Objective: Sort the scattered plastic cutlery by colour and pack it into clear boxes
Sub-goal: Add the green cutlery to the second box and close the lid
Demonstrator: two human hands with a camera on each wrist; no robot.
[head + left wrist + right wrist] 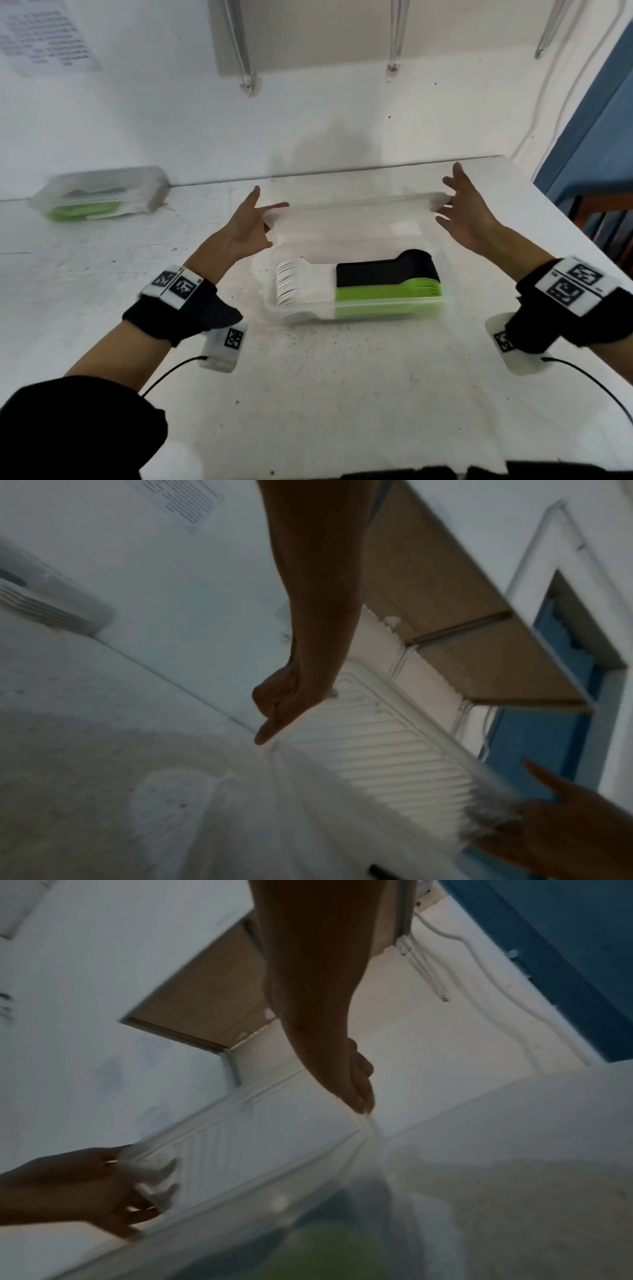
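A clear box (428,305) stands mid-table with stacks of white cutlery (301,284), black cutlery (383,270) and green cutlery (387,294) in it. Above its far side hangs the clear ribbed lid (359,214), tilted and held at both ends. My left hand (270,214) pinches the lid's left end, with the other fingers spread. My right hand (445,205) pinches the right end. In the left wrist view, the lid (394,750) runs from my left hand (274,721) to my right hand (548,821). The right wrist view shows the lid (267,1137) between my right hand (359,1096) and left hand (103,1185), with green cutlery (325,1253) below.
A second clear box (99,195), lid on, holding green and dark cutlery, sits at the back left against the wall. The white table (308,394) ends at the right, beside a blue door (596,137). A shelf (308,34) on brackets hangs on the wall above.
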